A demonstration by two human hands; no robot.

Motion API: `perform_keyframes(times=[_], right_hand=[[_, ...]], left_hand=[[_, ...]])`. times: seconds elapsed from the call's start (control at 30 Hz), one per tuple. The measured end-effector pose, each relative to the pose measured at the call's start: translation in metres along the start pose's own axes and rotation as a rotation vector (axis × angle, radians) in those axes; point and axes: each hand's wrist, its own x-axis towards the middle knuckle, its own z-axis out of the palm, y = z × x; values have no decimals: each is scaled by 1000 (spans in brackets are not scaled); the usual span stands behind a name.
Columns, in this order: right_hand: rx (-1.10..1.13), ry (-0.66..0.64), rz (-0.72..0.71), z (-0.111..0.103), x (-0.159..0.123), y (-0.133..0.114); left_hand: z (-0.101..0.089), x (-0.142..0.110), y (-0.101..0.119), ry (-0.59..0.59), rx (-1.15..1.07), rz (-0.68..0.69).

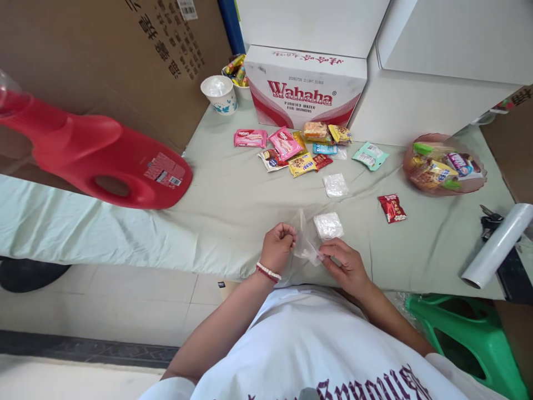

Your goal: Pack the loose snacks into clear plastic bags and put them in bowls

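Observation:
A thin clear plastic bag (306, 236) stretches between my two hands above the table's near edge. My left hand (280, 244), with a beaded bracelet at the wrist, has its fingers closed on one side of the bag. At the other side, my right hand (343, 262) pinches the bag between thumb and fingers. Just beyond my right fingers lies a folded clear plastic packet (328, 226). A second folded packet (335, 185) rests farther back. To the right of these is a small red snack packet (392, 208).
Pink wafer packs (250, 138) and other snacks lie before a Wahaha carton (306, 89). Paper cups (219, 95) stand back left, near a large red bottle (125, 161). Rightward are a green packet (370, 156), a snack-filled bowl (410, 172), a plastic-film roll (497, 244) and a green stool (478, 339).

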Motion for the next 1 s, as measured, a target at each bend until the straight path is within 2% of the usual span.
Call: perform_keyframes(times=[0.1,0.2,0.27,0.33,0.4,0.43,0.53,0.6,0.7,0.83,0.87,0.9,1.0], right_hand=[[-184,-144,-17,-9,5,16],[-417,-222,-16,-23,21,41],[-512,-121,8,-34,35,51],[-516,49,57,-42,48,50],[-373,139,132,-41,56,36],[-239,115,188,-37,56,26],[224,-156,360,-13,49,-1],[386,-325,442,4,42,-8],[413,-383,507,8,36,-3],[305,-179,515,-18,40,3],[309,-168,512,-22,42,1],[337,-193,504,-23,43,-3],[426,-385,468,-11,43,-15]], left_hand=[[-4,2,2,113,-28,49],[-14,-4,6,121,-23,78],[-20,-9,9,87,19,85],[-24,-14,11,61,97,114],[-25,-19,12,66,189,145],[-25,-21,12,82,225,160],[-21,-27,14,128,286,224],[-20,-29,17,142,311,272],[-24,-29,22,146,373,298],[-32,-25,24,136,412,312],[-32,-24,23,147,408,317],[-31,-23,22,164,402,326],[-25,-21,17,206,388,376]])
